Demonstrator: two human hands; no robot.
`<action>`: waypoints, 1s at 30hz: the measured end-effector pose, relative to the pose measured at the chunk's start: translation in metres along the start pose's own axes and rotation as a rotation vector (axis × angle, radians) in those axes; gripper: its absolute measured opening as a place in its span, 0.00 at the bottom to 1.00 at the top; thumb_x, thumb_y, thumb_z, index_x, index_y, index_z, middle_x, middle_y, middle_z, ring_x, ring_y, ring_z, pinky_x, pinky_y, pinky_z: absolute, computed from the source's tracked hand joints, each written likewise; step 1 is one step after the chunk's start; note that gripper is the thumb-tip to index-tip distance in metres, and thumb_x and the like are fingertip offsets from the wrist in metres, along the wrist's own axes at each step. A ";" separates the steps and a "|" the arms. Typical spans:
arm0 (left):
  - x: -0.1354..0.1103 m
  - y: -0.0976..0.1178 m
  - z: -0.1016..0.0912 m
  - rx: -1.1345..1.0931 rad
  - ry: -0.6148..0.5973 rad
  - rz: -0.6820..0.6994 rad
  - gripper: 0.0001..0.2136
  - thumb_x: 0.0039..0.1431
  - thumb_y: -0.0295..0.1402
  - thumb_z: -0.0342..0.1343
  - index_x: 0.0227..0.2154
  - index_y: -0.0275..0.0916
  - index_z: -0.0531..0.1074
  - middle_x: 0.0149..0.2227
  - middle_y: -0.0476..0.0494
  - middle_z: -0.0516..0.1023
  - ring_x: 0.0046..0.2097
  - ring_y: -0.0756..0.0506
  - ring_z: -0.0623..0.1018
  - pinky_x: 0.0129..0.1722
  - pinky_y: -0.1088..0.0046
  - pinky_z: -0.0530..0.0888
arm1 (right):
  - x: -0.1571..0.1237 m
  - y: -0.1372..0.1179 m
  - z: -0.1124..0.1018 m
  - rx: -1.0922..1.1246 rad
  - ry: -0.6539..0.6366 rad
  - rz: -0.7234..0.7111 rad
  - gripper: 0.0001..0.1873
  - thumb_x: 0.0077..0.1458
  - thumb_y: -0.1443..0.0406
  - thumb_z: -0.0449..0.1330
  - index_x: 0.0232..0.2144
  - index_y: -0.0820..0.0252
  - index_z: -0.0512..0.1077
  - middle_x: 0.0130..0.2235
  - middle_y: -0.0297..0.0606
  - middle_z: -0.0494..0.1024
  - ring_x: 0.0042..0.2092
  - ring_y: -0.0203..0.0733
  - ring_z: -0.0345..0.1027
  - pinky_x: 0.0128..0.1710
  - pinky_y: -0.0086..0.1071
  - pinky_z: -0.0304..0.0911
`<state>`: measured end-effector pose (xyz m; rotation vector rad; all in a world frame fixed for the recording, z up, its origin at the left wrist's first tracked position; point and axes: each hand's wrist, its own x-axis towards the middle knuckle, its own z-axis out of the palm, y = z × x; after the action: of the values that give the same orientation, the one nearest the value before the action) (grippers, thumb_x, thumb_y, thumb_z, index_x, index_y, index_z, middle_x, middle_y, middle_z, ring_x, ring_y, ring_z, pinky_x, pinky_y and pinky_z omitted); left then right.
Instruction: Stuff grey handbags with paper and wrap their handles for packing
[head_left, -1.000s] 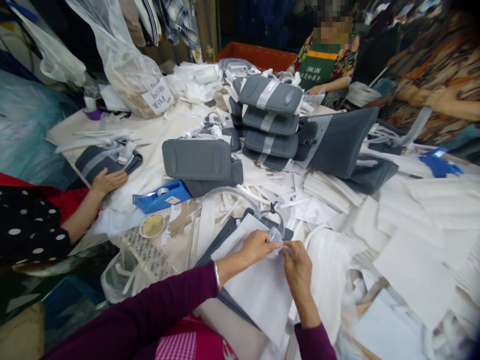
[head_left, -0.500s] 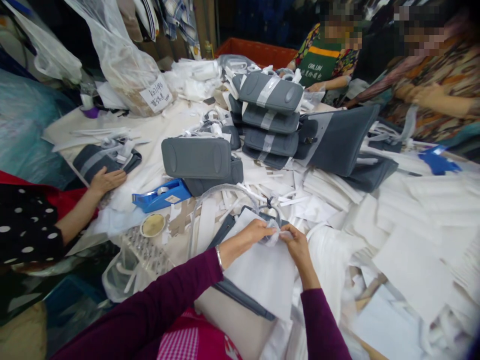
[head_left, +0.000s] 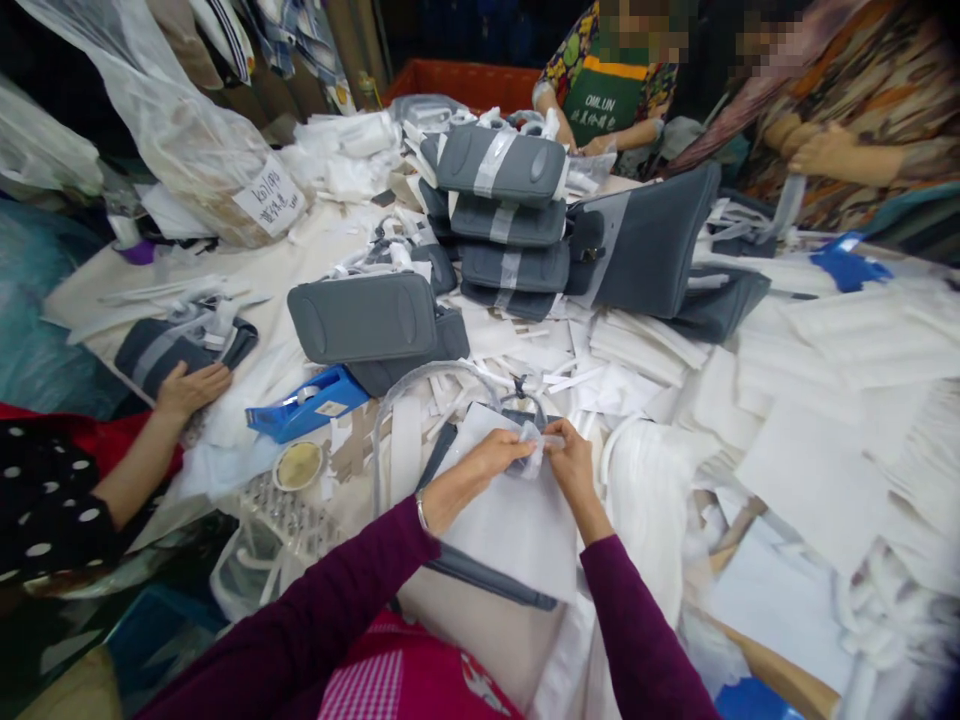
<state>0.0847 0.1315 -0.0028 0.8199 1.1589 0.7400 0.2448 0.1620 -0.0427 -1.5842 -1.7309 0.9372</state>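
Observation:
My left hand (head_left: 480, 462) and my right hand (head_left: 570, 462) are close together over a grey bag (head_left: 480, 570) lying flat before me, covered by a white sheet (head_left: 510, 520). Both pinch a small piece of clear plastic wrap (head_left: 534, 447) at the bag's wrapped handle. A clear plastic-covered strap (head_left: 420, 385) arcs to the left of my hands. Both sleeves are dark purple.
Grey bags are stacked at the table's middle (head_left: 502, 215), with another (head_left: 364, 315) nearer. A blue tape dispenser (head_left: 307, 402) and a small round tin (head_left: 299, 464) lie left. White sheets (head_left: 817, 470) cover the right. Another person's hand (head_left: 191, 388) rests at left; two people work at the far side.
My hands have moved a little up the bag, staying together on the plastic wrap. The view has shifted so the table's things sit lower and more to the left.

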 end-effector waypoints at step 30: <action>-0.035 -0.041 0.005 -0.139 -0.002 -0.012 0.24 0.55 0.52 0.54 0.45 0.36 0.63 0.43 0.37 0.74 0.30 0.46 0.80 0.39 0.65 0.76 | -0.224 -0.018 -0.037 0.194 -0.112 0.226 0.20 0.58 0.54 0.51 0.48 0.59 0.67 0.42 0.42 0.75 0.41 0.45 0.70 0.39 0.36 0.66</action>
<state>0.0845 0.0800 -0.0198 0.6968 1.0963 0.8008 0.2880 -0.0578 -0.0010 -1.6474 -1.5017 1.2849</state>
